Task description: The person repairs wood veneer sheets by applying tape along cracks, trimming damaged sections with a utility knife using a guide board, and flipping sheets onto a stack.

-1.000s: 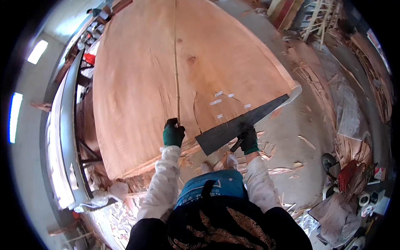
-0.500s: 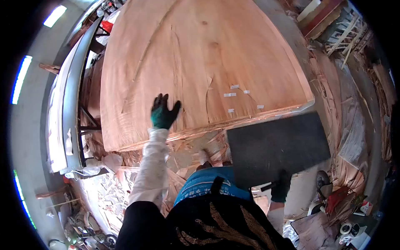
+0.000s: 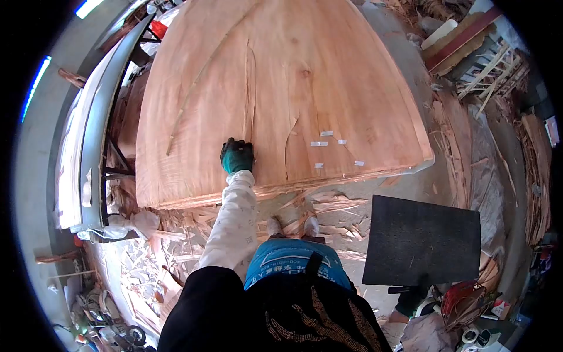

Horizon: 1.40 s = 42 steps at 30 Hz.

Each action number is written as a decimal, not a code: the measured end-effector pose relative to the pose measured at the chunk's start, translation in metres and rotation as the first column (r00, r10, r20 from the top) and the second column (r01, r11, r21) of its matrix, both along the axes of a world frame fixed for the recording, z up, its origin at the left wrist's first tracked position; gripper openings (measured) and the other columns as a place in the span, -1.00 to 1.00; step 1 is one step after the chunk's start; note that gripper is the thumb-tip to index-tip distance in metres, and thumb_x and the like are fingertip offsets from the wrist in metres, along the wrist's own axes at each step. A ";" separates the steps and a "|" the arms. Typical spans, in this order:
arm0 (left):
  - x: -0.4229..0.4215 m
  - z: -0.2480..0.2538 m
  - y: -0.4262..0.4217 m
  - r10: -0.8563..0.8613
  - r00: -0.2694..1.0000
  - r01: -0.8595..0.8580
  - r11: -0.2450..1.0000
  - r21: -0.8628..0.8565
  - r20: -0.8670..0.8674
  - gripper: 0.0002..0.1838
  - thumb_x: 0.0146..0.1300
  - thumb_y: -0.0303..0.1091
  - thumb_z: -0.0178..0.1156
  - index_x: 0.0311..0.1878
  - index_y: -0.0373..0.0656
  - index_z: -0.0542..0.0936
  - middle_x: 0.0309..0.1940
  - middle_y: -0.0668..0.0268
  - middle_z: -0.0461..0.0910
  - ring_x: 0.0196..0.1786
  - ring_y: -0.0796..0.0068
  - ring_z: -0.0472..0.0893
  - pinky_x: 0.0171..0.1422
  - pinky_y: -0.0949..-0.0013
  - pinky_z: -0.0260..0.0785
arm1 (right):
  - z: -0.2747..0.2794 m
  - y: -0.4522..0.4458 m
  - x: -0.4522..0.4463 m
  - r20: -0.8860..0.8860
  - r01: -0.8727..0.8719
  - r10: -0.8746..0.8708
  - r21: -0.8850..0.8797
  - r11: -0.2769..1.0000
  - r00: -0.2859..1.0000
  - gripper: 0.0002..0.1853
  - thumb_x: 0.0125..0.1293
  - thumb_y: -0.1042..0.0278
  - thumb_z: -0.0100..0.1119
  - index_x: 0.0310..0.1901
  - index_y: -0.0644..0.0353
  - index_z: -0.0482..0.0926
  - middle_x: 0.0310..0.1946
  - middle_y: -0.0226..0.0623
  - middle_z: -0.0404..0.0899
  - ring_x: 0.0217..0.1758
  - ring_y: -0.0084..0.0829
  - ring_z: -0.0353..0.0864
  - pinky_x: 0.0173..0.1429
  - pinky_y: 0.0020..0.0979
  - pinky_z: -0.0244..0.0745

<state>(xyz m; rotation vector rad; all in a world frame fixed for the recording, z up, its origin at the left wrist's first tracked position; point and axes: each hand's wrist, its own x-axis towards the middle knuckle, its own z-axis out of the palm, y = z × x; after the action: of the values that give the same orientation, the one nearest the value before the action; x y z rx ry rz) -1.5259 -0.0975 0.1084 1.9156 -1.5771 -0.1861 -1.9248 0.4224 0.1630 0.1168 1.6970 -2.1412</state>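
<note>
My left hand (image 3: 238,156), in a dark green glove, rests on the wood veneer sheet (image 3: 205,105) near its front edge. Its fingers are curled in at the lower end of a long split (image 3: 250,88); whatever is between them is hidden. Low on the right, my right hand (image 3: 409,301), also gloved, grips a black rectangular board (image 3: 423,240) at its lower edge, by a short dark bar (image 3: 400,290). The board hangs to the right of my body, apart from the veneer. Several pieces of white tape (image 3: 319,144) stick to the veneer around fine cracks.
Veneer scraps (image 3: 170,246) litter the floor around my feet (image 3: 311,226). A metal-framed table (image 3: 94,158) stands along the left. Veneer strips (image 3: 457,152) and plastic sheeting (image 3: 491,176) lie on the right. A red bag (image 3: 460,302) sits near the board.
My left hand has come down onto the veneer and its spread fingers have curled in. The black board has swung right and away from the veneer edge, with my right hand still on it.
</note>
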 end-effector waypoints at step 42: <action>0.106 0.003 0.126 -0.199 -0.145 0.203 0.953 -0.226 -0.969 -0.71 0.33 -0.21 0.13 -0.07 -0.27 0.50 -0.23 0.12 0.62 -0.13 0.22 0.62 0.11 0.13 0.44 | 0.021 -0.259 0.061 0.068 -0.678 0.725 -0.305 0.669 0.685 -0.45 0.13 0.39 0.20 0.21 0.18 0.39 0.12 -0.29 0.47 0.16 -0.25 0.45 0.26 -0.22 0.36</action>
<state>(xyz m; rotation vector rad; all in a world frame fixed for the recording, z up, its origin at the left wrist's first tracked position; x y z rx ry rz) -1.4194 0.0284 0.1114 0.7572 -0.6074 -1.4503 -1.8638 0.1632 0.1843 -0.3608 1.0726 -1.6471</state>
